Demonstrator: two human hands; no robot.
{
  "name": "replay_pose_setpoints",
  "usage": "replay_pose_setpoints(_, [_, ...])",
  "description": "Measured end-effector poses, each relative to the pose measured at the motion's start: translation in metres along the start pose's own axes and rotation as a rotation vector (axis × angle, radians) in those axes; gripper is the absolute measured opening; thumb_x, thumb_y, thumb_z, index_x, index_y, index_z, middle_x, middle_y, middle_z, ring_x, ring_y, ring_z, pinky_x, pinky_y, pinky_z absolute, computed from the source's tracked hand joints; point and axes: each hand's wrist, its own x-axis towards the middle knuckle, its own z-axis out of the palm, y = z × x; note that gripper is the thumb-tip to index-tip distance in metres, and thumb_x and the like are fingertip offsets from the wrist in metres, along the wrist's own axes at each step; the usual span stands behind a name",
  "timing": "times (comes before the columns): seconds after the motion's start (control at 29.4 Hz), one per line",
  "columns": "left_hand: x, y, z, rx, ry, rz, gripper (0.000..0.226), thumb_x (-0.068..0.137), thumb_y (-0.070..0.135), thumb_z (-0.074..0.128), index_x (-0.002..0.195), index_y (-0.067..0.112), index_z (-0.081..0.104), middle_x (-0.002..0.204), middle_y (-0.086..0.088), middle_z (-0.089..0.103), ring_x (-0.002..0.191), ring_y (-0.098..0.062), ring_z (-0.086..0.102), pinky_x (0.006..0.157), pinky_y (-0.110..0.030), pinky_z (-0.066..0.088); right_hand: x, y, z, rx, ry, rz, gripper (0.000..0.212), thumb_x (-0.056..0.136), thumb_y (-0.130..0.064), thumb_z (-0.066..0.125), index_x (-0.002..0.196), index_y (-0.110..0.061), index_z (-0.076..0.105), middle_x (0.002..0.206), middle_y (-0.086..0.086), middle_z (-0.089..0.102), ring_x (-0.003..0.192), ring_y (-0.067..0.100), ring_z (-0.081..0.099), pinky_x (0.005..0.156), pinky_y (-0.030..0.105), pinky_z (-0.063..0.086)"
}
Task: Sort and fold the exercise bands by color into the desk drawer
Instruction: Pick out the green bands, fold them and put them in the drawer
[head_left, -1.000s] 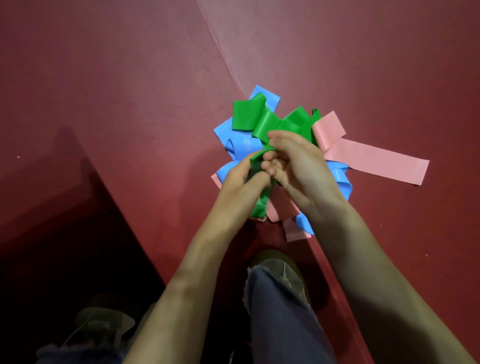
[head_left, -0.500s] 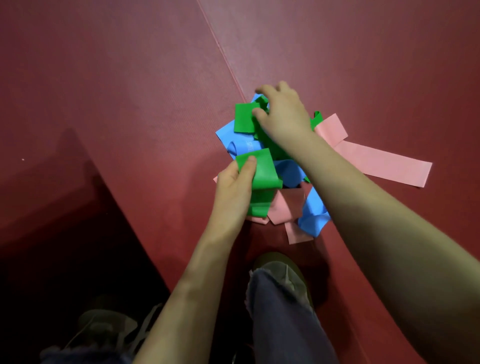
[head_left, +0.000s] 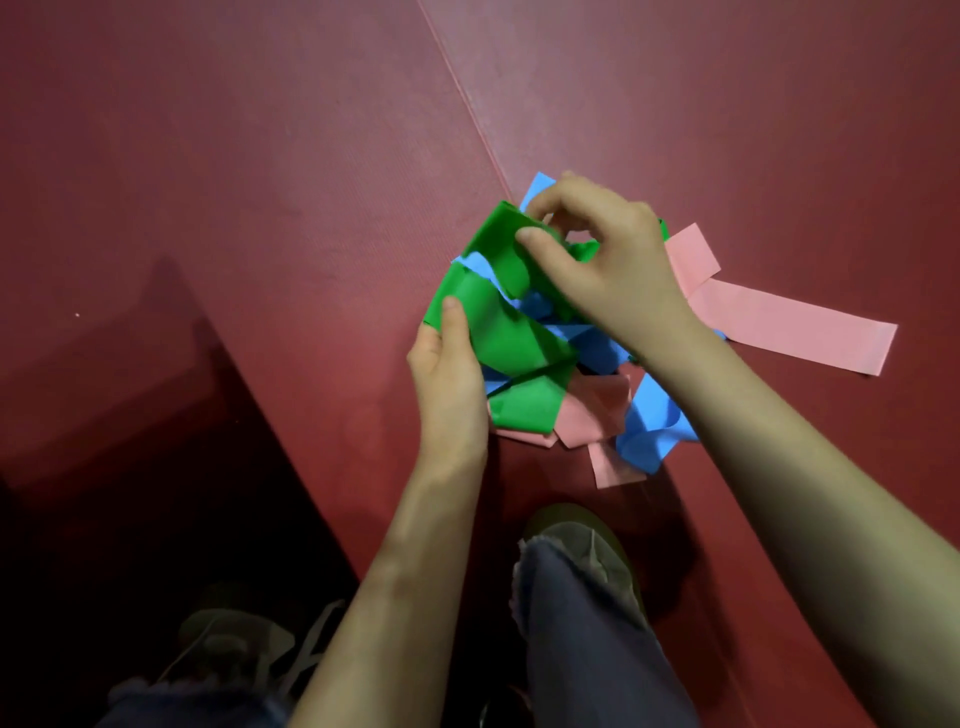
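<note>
A tangled heap of exercise bands lies on the dark red floor. A green band runs across the top of the heap. My left hand grips its near fold, thumb pressed on top. My right hand pinches the far part of the same green band between thumb and fingers. Blue bands lie underneath and poke out at the lower right and far edge. A pink band stretches flat to the right, and more pink pieces sit at the heap's near side.
The red floor mat has a seam running diagonally to the heap. A dark shadowed area fills the lower left. My shoes and trouser legs stand just below the heap.
My left hand has drawn its green fold up and leftward. My right hand, which reached to the far end of the green band, now pinches and lifts it, spreading the band between both hands.
</note>
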Motion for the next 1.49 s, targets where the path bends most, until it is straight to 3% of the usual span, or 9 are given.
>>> replay_pose_setpoints(0.24, [0.004, 0.006, 0.012, -0.006, -0.038, -0.021, 0.03, 0.097, 0.009, 0.035, 0.114, -0.004, 0.056, 0.071, 0.003, 0.062, 0.056, 0.0, 0.058, 0.058, -0.014, 0.048, -0.026, -0.022, 0.006, 0.374, -0.115, 0.269, 0.018, 0.078, -0.018, 0.057, 0.07, -0.032, 0.05, 0.05, -0.001, 0.031, 0.046, 0.004, 0.026, 0.048, 0.017, 0.023])
replay_pose_setpoints(0.44, [0.008, 0.011, 0.016, -0.241, -0.138, -0.193, 0.059, 0.096, 0.046, 0.027, 0.07, 0.014, 0.07, 0.066, 0.002, 0.07, 0.062, -0.01, 0.067, 0.062, -0.021, 0.055, -0.026, -0.015, 0.026, 0.342, -0.023, 0.42, 0.028, 0.083, -0.01, 0.06, 0.071, -0.03, 0.045, 0.041, -0.024, 0.048, 0.044, -0.01, 0.044, 0.051, 0.007, 0.03])
replay_pose_setpoints(0.68, [0.008, 0.012, 0.01, -0.117, -0.031, 0.003, 0.027, 0.096, 0.011, 0.038, 0.076, 0.012, 0.056, 0.051, 0.009, 0.064, 0.049, 0.0, 0.059, 0.054, -0.014, 0.05, -0.036, -0.025, 0.031, 0.444, -0.018, 0.404, 0.018, 0.082, -0.015, 0.061, 0.079, -0.025, 0.046, 0.047, -0.013, 0.045, 0.046, -0.001, 0.041, 0.052, 0.013, 0.033])
replay_pose_setpoints(0.92, [0.002, 0.015, 0.003, -0.129, -0.039, 0.06, 0.026, 0.097, 0.012, 0.037, 0.079, 0.012, 0.056, 0.055, 0.01, 0.065, 0.054, 0.0, 0.059, 0.058, -0.015, 0.05, -0.071, -0.003, 0.029, -0.28, -0.017, 0.077, 0.028, 0.079, -0.032, 0.053, 0.08, -0.006, 0.063, 0.078, 0.008, 0.067, 0.093, 0.028, 0.056, 0.083, 0.031, 0.035])
replay_pose_setpoints(1.02, [0.0, 0.011, -0.002, -0.128, -0.035, 0.046, 0.026, 0.097, 0.014, 0.036, 0.08, 0.013, 0.057, 0.062, 0.008, 0.066, 0.06, -0.004, 0.061, 0.062, -0.017, 0.051, -0.073, -0.002, 0.019, -0.407, 0.044, -0.104, 0.019, 0.08, -0.025, 0.056, 0.071, -0.009, 0.061, 0.067, 0.006, 0.065, 0.079, 0.024, 0.059, 0.091, 0.034, 0.035])
replay_pose_setpoints(1.16, [-0.001, 0.011, -0.004, -0.107, -0.032, 0.035, 0.028, 0.097, 0.018, 0.036, 0.08, 0.012, 0.057, 0.072, -0.002, 0.064, 0.067, -0.013, 0.058, 0.065, -0.021, 0.05, -0.071, -0.023, 0.015, -0.567, 0.14, -0.214, 0.017, 0.078, -0.022, 0.056, 0.065, -0.013, 0.061, 0.052, 0.003, 0.059, 0.048, 0.024, 0.054, 0.059, 0.031, 0.034])
replay_pose_setpoints(1.29, [0.002, 0.02, 0.0, -0.145, -0.042, 0.063, 0.028, 0.097, 0.015, 0.036, 0.078, 0.013, 0.056, 0.059, 0.008, 0.066, 0.055, -0.003, 0.06, 0.059, -0.017, 0.051, -0.071, -0.041, 0.018, -0.528, 0.153, -0.046, 0.019, 0.076, -0.029, 0.052, 0.072, -0.014, 0.064, 0.056, 0.003, 0.064, 0.046, 0.026, 0.06, 0.037, 0.024, 0.035])
replay_pose_setpoints(1.39, [0.003, 0.023, 0.002, -0.132, -0.057, 0.076, 0.027, 0.097, 0.015, 0.036, 0.08, 0.012, 0.056, 0.058, 0.007, 0.067, 0.053, -0.003, 0.06, 0.056, -0.016, 0.051, -0.068, -0.05, 0.014, -0.468, 0.045, 0.243, 0.022, 0.078, -0.037, 0.057, 0.084, -0.017, 0.064, 0.062, 0.007, 0.066, 0.059, 0.029, 0.062, 0.048, 0.028, 0.043])
replay_pose_setpoints(1.49, [0.006, 0.026, 0.001, -0.165, -0.048, 0.053, 0.029, 0.097, 0.017, 0.036, 0.078, 0.014, 0.057, 0.059, 0.005, 0.068, 0.053, -0.006, 0.061, 0.057, -0.021, 0.052, -0.067, -0.043, 0.009, 0.072, -0.313, 0.698, 0.029, 0.077, -0.045, 0.063, 0.076, -0.016, 0.058, 0.061, 0.006, 0.056, 0.061, 0.018, 0.052, 0.063, 0.033, 0.041])
